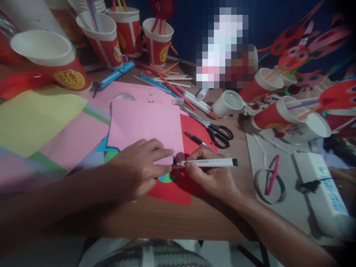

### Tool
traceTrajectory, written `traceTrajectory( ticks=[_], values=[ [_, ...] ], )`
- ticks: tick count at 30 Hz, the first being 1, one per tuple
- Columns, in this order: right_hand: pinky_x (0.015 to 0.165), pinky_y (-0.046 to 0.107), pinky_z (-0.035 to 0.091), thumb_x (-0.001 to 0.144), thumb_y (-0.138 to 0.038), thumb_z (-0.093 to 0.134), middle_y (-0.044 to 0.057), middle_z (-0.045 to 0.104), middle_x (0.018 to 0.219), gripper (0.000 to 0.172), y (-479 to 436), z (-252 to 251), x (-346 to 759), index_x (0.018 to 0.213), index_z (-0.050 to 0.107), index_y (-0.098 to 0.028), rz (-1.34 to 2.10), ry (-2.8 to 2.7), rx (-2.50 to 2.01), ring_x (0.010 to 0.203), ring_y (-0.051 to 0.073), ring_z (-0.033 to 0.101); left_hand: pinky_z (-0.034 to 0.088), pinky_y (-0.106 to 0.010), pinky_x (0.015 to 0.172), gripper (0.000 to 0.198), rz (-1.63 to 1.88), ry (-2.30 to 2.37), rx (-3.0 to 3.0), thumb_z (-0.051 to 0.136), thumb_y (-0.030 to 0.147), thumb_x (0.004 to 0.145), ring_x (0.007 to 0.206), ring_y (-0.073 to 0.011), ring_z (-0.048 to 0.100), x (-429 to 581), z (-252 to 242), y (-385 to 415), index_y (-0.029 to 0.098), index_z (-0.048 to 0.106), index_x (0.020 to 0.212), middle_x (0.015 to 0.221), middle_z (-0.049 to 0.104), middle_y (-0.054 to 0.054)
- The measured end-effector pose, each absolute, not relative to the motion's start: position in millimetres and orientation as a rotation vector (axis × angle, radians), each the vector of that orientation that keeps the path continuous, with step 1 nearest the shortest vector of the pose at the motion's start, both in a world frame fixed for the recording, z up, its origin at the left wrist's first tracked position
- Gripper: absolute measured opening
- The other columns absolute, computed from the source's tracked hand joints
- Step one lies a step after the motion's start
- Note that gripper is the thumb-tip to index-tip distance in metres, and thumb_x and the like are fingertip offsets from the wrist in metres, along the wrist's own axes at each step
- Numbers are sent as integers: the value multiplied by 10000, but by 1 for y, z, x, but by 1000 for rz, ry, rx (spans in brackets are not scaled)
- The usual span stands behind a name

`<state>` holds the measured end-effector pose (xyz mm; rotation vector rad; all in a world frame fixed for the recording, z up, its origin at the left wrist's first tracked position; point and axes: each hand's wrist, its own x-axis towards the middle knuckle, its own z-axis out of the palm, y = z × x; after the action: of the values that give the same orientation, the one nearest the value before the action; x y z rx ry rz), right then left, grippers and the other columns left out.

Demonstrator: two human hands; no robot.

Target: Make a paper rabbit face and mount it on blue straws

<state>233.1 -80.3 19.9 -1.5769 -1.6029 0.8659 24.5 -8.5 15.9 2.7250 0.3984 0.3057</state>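
Observation:
My right hand (pixel 213 174) is closed around a white marker (pixel 207 162), whose tip touches the lower right corner of a pink paper sheet (pixel 144 126). My left hand (pixel 139 168) lies on that sheet's lower edge, fingers pressed together and pointing at the marker tip. Under the pink sheet lies a red paper sheet (pixel 194 129). A small green and blue cut-out (pixel 166 178) peeks out between my hands.
Black-handled scissors (pixel 215 129) and a dark pen (pixel 196 139) lie right of the pink sheet. Red paper cups (pixel 69 72) with straws stand at the back and right. Coloured papers (pixel 36 115) cover the left. A white power strip (pixel 324 185) is at the right.

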Motion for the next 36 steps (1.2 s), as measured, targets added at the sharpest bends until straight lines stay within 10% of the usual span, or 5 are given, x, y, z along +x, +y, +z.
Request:
traceTrajectory(
  ticks=[36],
  values=[
    [420,208,348,779,-197,591,-35,557,545,132,-79,22,236,656,545,-184,923,-1575,-1620,463,88,461,445,-425,818,365,293,401,2707,523,49,740,1014,-270,494,24,16,-9,194,686,1033,1243,601,-88]
  ],
)
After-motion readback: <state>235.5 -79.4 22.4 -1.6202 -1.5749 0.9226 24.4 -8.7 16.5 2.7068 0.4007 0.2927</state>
